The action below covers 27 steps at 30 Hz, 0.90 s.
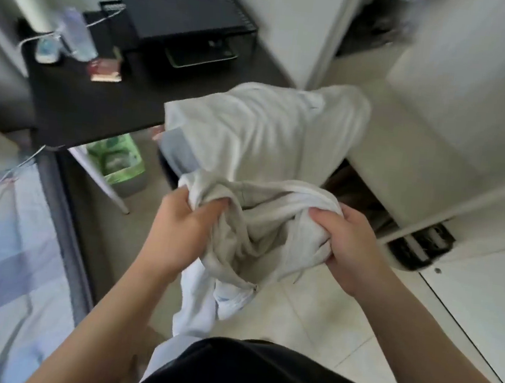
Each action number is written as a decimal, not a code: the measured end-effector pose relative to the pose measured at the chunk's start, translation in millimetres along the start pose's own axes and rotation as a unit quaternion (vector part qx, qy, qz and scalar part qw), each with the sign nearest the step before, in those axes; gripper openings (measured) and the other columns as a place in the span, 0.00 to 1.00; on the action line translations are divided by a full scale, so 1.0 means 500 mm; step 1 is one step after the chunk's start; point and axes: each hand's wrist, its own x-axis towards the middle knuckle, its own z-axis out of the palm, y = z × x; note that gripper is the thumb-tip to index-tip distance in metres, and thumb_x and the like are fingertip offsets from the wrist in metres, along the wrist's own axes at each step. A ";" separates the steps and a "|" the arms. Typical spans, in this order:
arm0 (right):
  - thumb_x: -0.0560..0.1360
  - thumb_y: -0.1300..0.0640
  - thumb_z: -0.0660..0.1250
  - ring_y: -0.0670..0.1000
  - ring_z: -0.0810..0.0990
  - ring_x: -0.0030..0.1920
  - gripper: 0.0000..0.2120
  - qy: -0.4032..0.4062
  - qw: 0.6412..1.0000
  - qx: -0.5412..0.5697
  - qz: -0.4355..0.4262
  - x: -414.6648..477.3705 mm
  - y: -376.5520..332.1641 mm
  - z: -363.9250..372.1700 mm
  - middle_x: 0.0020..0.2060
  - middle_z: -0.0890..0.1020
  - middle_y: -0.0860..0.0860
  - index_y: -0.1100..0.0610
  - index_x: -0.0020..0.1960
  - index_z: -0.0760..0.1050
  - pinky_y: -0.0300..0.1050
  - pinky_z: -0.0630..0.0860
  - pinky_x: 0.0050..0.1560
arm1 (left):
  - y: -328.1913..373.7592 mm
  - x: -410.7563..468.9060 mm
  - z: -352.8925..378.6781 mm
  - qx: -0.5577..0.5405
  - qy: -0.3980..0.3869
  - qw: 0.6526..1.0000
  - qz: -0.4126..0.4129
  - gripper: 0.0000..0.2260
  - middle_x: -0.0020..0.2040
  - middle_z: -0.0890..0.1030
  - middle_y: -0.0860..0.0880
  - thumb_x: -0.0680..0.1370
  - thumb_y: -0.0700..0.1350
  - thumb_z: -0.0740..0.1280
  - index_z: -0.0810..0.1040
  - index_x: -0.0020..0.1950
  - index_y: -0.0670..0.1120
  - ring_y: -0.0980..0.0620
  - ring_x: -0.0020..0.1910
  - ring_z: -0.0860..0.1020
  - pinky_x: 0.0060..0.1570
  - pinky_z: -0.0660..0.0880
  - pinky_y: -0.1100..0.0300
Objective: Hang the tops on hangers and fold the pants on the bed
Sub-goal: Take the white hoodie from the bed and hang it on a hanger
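A small bedroom with a pale tiled floor (310, 306) holds a black desk (98, 106) at the upper left, a white wardrobe (473, 90) on the right, and the bed (5, 243), under a blue checked sheet, along the left edge. The person stands between them and holds a bunched cream garment (256, 232) in the air at waist height, clear of the bed.

The left hand (184, 231) has its fingers curled tight into a fold at one side. The right hand (354, 249) grips the other side the same way, knuckles up. Between the hands the cloth sags in a twisted pouch, and a whiter length trails down toward the floor. A second pale garment (264, 130) lies draped over a support just beyond, beside the desk.

The picture is blurred and the cloth is balled up, so it cannot be told whether this piece is a top or a pair of pants. The step in hand seems to be sorting that out. To do it well, the hands should work along the hem to find a collar or waistband, then pinch its two corners and shake the piece open. Lifting it higher would keep the trailing end off the floor. Pants should then go flat on the bed, and a top needs a hanger, none of which is in view.
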 end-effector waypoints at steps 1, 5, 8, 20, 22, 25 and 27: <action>0.74 0.56 0.68 0.53 0.87 0.48 0.08 0.009 1.000 0.008 -0.010 0.003 -0.021 -0.051 0.48 0.87 0.56 0.53 0.50 0.85 0.46 0.81 0.41 | 0.029 0.007 0.049 -0.007 0.002 1.000 0.012 0.08 0.37 0.84 0.50 0.70 0.54 0.68 0.83 0.43 0.52 0.56 0.36 0.82 0.35 0.78 0.61; 0.74 0.54 0.69 0.53 0.86 0.50 0.07 0.045 0.997 0.023 -0.057 0.008 -0.126 -0.238 0.49 0.87 0.55 0.51 0.48 0.85 0.48 0.82 0.45 | 0.155 0.047 0.219 -0.018 -0.038 0.997 0.059 0.07 0.41 0.86 0.49 0.71 0.55 0.69 0.82 0.44 0.55 0.52 0.42 0.85 0.38 0.81 0.56; 0.79 0.58 0.68 0.51 0.87 0.45 0.09 0.068 0.992 0.028 -0.098 0.014 -0.213 -0.345 0.44 0.87 0.53 0.50 0.45 0.86 0.43 0.81 0.40 | 0.251 0.090 0.317 -0.036 -0.066 0.992 0.106 0.04 0.42 0.86 0.50 0.74 0.54 0.70 0.83 0.44 0.55 0.52 0.43 0.86 0.38 0.80 0.58; 0.80 0.60 0.66 0.55 0.87 0.49 0.07 0.238 0.924 -0.020 -0.299 0.061 -0.619 -0.557 0.47 0.87 0.55 0.56 0.52 0.83 0.49 0.82 0.46 | 0.720 0.328 0.610 -0.083 -0.194 0.931 0.297 0.08 0.44 0.87 0.48 0.82 0.50 0.67 0.82 0.52 0.47 0.50 0.44 0.86 0.46 0.81 0.53; 0.80 0.59 0.66 0.56 0.86 0.50 0.07 0.284 0.897 -0.048 -0.335 0.075 -0.686 -0.559 0.46 0.87 0.54 0.56 0.52 0.83 0.52 0.82 0.51 | 0.802 0.365 0.636 -0.087 -0.206 0.917 0.330 0.08 0.43 0.87 0.49 0.82 0.50 0.67 0.82 0.51 0.47 0.52 0.43 0.86 0.45 0.81 0.54; 0.80 0.57 0.67 0.48 0.85 0.45 0.06 0.355 0.841 -0.126 -0.388 0.100 -0.791 -0.551 0.42 0.87 0.49 0.54 0.48 0.84 0.43 0.80 0.48 | 0.921 0.418 0.661 -0.078 -0.215 0.894 0.386 0.09 0.45 0.86 0.47 0.82 0.49 0.67 0.82 0.50 0.46 0.50 0.45 0.85 0.49 0.80 0.53; 0.80 0.58 0.67 0.41 0.82 0.36 0.08 0.375 0.817 -0.134 -0.417 0.117 -0.860 -0.542 0.36 0.85 0.45 0.54 0.43 0.82 0.35 0.76 0.39 | 0.997 0.455 0.671 -0.088 -0.224 0.878 0.414 0.09 0.45 0.85 0.45 0.82 0.48 0.67 0.82 0.48 0.44 0.49 0.44 0.84 0.48 0.79 0.53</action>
